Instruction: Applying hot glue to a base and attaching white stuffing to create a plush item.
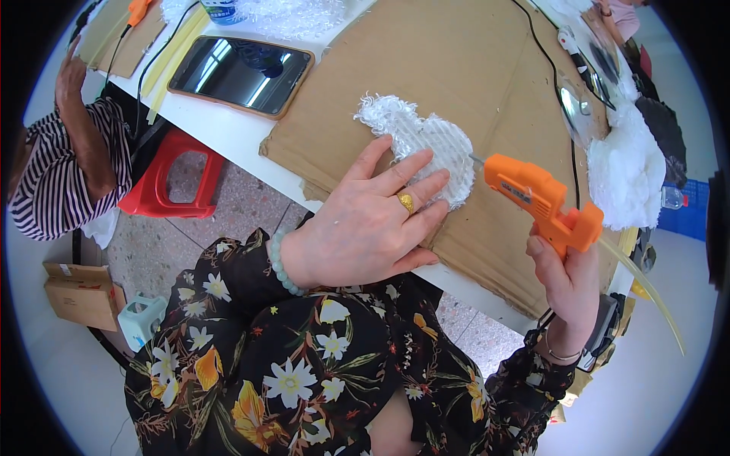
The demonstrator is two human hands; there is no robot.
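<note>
The white piece (449,140) lay on the cardboard (426,61), its long axis slanting from far left to near right. Your left hand (361,216) was nearer, fingers spread and grasping nothing, the tips resting on its near-left side. Your right hand (569,285), to the piece's right and closer to you, was wrapped around the glue gun (532,186). The nozzle (477,159) pointed left at the piece's right edge; whether they touched could not be told.

Fabric piece (454,144) on cardboard (456,61); glue gun (532,186) to its right; phone (243,76) behind, to its left
</note>
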